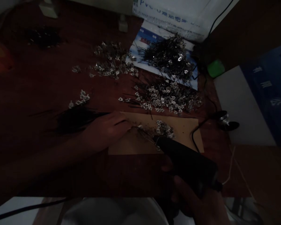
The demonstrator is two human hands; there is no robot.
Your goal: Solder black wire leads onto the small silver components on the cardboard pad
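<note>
**Two hands, one black hot-glue gun (pixel 187 159), heaps of wire-stemmed metal pieces (pixel 165 97)**

Left hand (pixel 106 129): resting on a tan cardboard sheet (pixel 184 132), fingers (pixel 124 125) apparently pinching a thin wire stem (pixel 144 132); dim light limits detail. The stem's long axis runs rightward to just beside the gun's nozzle. Right hand (pixel 196 200): nearer the camera, clenched around the gun's grip. A small metal cluster (pixel 164 128) sits on the cardboard. Further heaps lie on the reddish counter (pixel 37 81) and a printed blue-and-white sheet (pixel 140 53).

Your head cam, aimed down
It's on your head, facing forward and down, close over the table (pixel 37 78), left hand (pixel 105 129) and right hand (pixel 199 197).
</note>
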